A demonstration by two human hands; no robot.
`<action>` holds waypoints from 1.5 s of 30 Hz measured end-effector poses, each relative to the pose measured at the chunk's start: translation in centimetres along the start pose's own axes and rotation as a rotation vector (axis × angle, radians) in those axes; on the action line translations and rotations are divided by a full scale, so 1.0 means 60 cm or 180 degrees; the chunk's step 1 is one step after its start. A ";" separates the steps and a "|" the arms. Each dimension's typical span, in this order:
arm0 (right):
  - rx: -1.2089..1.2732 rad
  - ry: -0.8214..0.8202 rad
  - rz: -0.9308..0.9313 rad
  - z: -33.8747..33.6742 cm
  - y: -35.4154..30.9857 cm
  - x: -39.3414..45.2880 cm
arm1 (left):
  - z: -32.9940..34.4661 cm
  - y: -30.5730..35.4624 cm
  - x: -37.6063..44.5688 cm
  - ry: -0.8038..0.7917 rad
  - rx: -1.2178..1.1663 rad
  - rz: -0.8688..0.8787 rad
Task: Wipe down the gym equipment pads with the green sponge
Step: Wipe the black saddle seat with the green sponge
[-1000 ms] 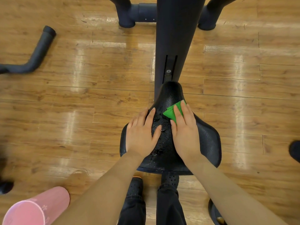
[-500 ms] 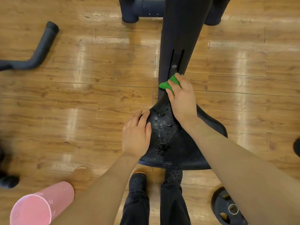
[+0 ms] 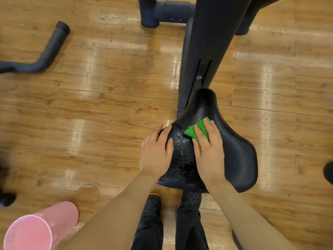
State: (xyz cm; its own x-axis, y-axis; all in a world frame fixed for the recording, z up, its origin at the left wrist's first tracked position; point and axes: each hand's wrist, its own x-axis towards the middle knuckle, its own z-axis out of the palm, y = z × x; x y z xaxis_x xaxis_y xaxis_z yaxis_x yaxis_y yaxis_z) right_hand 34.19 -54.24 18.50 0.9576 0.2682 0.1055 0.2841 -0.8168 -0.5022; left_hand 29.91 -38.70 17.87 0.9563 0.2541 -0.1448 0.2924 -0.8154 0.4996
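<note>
Two hands rest on the black seat pad [image 3: 234, 150] of an exercise machine. The right hand [image 3: 209, 150] lies flat on the green sponge [image 3: 195, 129], its fingers straight and close together, pressing the sponge down onto the middle of the pad; the sponge sticks out beyond the fingertips and to the thumb side. The left hand [image 3: 155, 150] grips the pad's left edge, its fingers slightly spread and curled over the rim, with the thumb lying on top, just beside the right thumb. Between the two thumbs the pad's surface shines with wet droplets. Ahead of the fingertips the pad narrows to its nose against the dark upright post [image 3: 212, 42]. A pink cup [image 3: 39, 230] stands on the wooden floor [image 3: 90, 123] well behind and left of the left hand.
</note>
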 end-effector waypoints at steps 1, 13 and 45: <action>-0.0005 0.0012 -0.0038 0.002 -0.001 0.012 | 0.000 0.000 0.000 -0.0001 -0.0004 0.0001; -0.0072 0.0072 0.0010 0.024 -0.011 0.088 | -0.002 0.003 0.000 -0.0013 0.0016 -0.0004; -0.0233 0.0251 0.0734 -0.041 0.077 -0.025 | 0.035 0.106 0.009 0.0092 0.0766 0.0773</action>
State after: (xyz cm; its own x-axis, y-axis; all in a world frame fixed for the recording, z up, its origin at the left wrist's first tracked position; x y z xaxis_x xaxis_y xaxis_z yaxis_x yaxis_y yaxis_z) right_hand 34.18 -59.68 18.11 0.9975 0.0323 0.0635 0.0578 -0.8873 -0.4575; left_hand 32.32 -44.85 19.15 0.9986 0.0494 -0.0205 0.0533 -0.9524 0.3002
